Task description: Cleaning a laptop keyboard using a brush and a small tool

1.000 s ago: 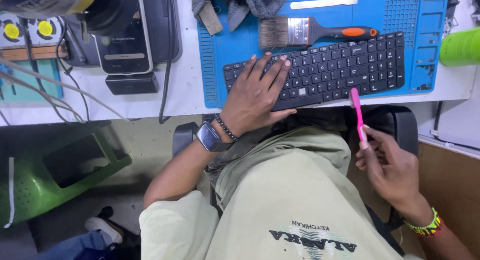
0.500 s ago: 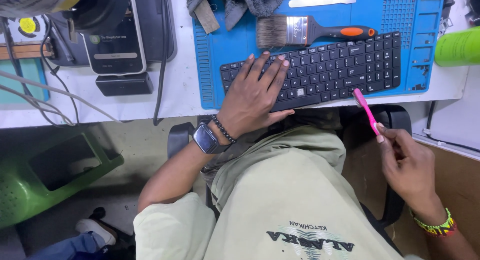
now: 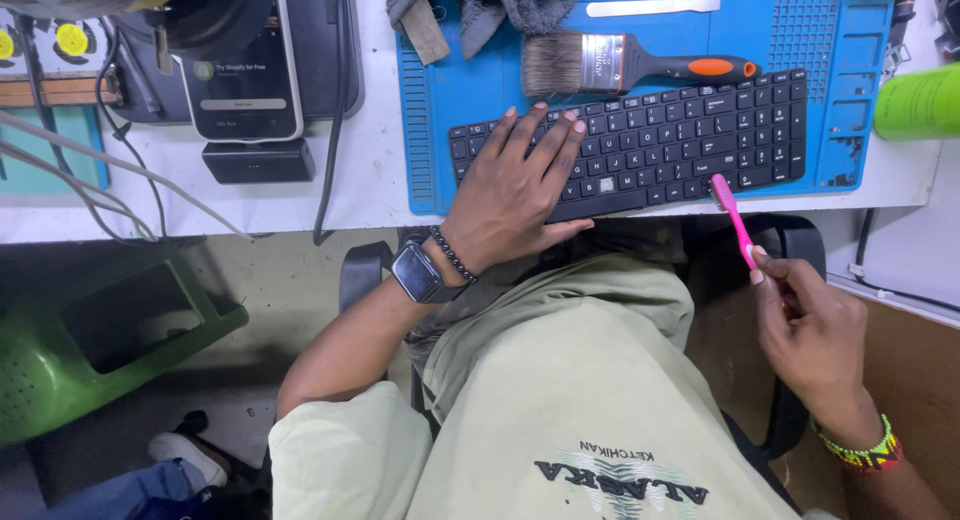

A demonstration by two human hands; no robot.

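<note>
Nearest, the right hand [image 3: 815, 335] pinches a pink toothbrush [image 3: 733, 220] by its handle end; its long axis tilts up and slightly left, head touching the front edge of the black keyboard [image 3: 680, 135]. The left hand [image 3: 515, 185] lies flat, fingers spread, on the keyboard's left half (nothing gripped). Beyond, a paintbrush [image 3: 620, 68] lies crosswise on the blue mat [image 3: 470, 90].

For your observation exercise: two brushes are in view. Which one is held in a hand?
The pink toothbrush, gripped by the right hand beside the keyboard's edge. The paintbrush lies untouched on the blue mat.
</note>
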